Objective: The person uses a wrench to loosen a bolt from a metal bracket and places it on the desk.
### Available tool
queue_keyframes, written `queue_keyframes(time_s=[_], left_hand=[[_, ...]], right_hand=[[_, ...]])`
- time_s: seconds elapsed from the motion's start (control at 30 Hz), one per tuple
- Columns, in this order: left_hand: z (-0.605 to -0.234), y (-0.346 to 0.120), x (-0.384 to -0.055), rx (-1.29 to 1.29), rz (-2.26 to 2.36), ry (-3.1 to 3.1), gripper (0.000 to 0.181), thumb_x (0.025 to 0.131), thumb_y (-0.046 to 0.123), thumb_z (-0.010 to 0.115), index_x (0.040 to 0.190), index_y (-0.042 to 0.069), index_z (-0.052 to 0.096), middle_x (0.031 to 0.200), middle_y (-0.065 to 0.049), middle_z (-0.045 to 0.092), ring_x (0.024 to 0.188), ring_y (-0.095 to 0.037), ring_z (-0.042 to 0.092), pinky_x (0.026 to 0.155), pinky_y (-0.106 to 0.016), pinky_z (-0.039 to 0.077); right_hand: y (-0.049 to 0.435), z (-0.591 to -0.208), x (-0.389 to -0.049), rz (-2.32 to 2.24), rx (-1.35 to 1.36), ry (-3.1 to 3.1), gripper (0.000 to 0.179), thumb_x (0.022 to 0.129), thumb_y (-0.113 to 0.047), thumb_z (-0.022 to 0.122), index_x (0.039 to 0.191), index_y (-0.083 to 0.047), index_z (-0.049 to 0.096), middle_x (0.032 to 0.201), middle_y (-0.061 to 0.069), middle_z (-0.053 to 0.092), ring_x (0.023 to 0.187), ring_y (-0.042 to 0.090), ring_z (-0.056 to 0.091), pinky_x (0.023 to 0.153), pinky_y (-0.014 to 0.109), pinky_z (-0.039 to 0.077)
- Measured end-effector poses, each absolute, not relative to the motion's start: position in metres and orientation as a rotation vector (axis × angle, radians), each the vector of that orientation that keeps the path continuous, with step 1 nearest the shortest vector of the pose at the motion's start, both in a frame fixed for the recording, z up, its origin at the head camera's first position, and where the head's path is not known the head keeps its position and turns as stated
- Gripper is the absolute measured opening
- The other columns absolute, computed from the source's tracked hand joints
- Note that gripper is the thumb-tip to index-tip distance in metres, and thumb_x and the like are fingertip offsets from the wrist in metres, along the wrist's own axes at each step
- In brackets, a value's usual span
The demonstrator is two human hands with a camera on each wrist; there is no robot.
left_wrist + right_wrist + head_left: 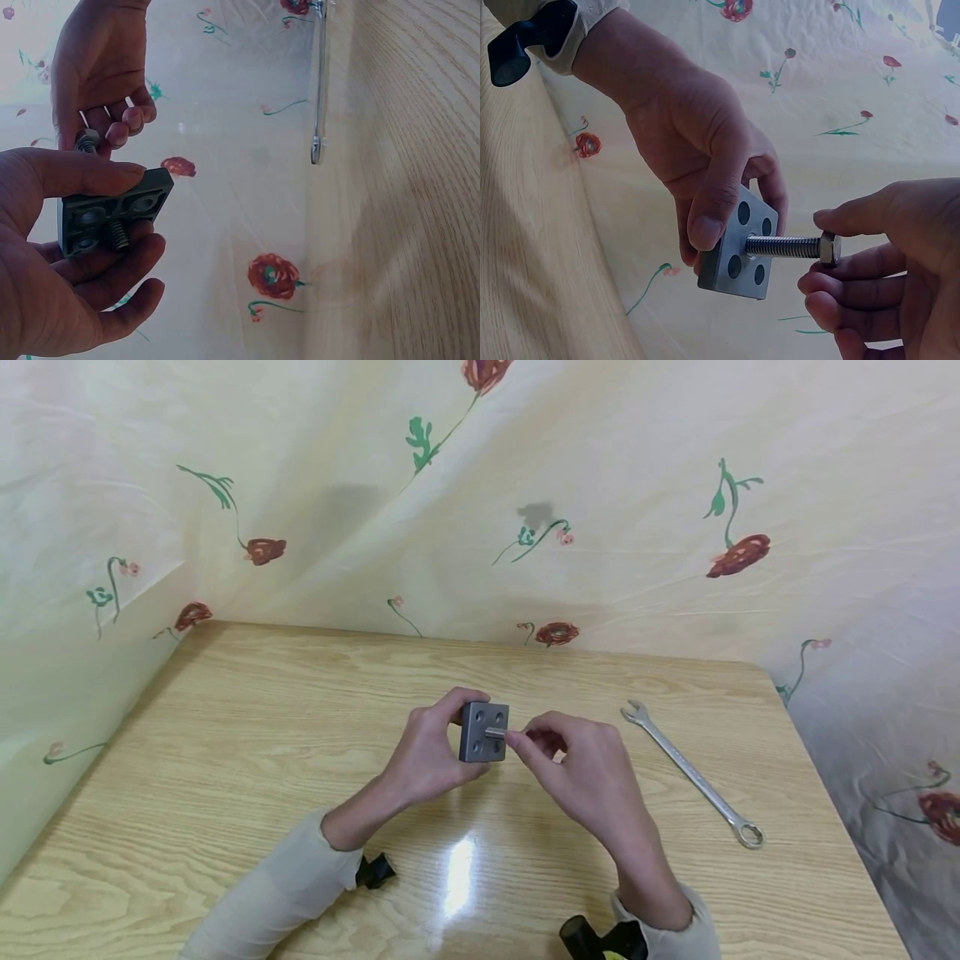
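Observation:
My left hand grips a square grey metal plate by its edges, thumb on one side and fingers on the other. The plate has round holes near its corners. A hex bolt runs through its middle; much of the threaded shank stands out on the side facing my right hand. On the opposite face, the bolt's threaded tip pokes out, seen in the left wrist view. Thumb and forefinger of my right hand pinch the hex head. Both hands hold these parts above the table.
A combination wrench lies slantwise on the wooden table, to the right of my right hand. Flower-patterned cloth hangs behind the table and along its sides. Black camera mounts stick out at both wrists.

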State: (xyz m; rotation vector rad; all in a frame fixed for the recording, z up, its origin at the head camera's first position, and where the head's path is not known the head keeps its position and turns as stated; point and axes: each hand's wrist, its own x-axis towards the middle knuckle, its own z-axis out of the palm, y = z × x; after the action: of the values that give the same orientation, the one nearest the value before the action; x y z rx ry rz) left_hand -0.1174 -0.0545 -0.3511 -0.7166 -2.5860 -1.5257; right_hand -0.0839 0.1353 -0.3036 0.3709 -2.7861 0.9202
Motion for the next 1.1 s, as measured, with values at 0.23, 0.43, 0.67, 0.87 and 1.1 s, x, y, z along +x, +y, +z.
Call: queue_keyframes(time_s=[0.23,0.43,0.67,0.87,1.1], left_hand=[[-0.3504,-0.0541,-0.1177,-0.71,-1.522,-2.596,0.067,0.061,-0.001,0.084,0.122,0.005,0.057,0.101,-0.01,0.073,0.088,-0.02,0.068,0.086,-0.04,0.053],[-0.3497,-0.0542,-0.1181,-0.704,-1.53,-2.595,0.066,0.06,0.0,0.083,0.12,0.004,0.057,0.1,-0.01,0.073,0.087,-0.02,0.069,0.084,-0.039,0.054],[-0.3488,-0.0539,-0.1179,-0.709,-1.544,-2.585,0.066,0.059,-0.002,0.084,0.12,0.004,0.058,0.099,-0.01,0.073,0.086,-0.02,0.069,0.083,-0.038,0.054],[-0.3497,-0.0539,-0.1187,-0.715,-1.539,-2.591,0.067,0.06,-0.001,0.083,0.121,0.005,0.057,0.101,-0.011,0.073,0.087,-0.02,0.069,0.085,-0.039,0.054],[-0.3495,-0.055,-0.1194,-0.707,-1.542,-2.589,0.064,0.063,0.001,0.083,0.122,0.005,0.056,0.1,-0.012,0.073,0.088,-0.022,0.069,0.088,-0.044,0.054]], right_hand=[[0.1361,-0.3045,-0.0836,0.916,0.474,-2.672,0.017,0.079,-0.017,0.078,0.091,-0.007,0.074,0.074,0.0,0.07,0.067,0.008,0.063,0.059,0.022,0.045],[0.1339,-0.3062,-0.0842,0.94,0.547,-2.563,0.02,0.07,-0.001,0.08,0.089,-0.006,0.075,0.081,0.003,0.072,0.07,0.01,0.066,0.065,0.028,0.052],[0.1318,-0.3087,-0.0855,0.957,0.604,-2.469,0.025,0.064,0.011,0.075,0.081,-0.006,0.075,0.083,0.004,0.072,0.074,0.012,0.067,0.067,0.03,0.056],[0.1323,-0.3096,-0.0856,0.965,0.636,-2.503,0.03,0.063,0.013,0.076,0.087,-0.006,0.075,0.09,0.004,0.069,0.08,0.013,0.064,0.071,0.03,0.055],[0.1333,-0.3057,-0.086,0.983,0.514,-2.728,0.06,0.072,-0.024,0.085,0.124,-0.008,0.059,0.12,0.009,0.06,0.106,0.023,0.06,0.083,0.038,0.051]])
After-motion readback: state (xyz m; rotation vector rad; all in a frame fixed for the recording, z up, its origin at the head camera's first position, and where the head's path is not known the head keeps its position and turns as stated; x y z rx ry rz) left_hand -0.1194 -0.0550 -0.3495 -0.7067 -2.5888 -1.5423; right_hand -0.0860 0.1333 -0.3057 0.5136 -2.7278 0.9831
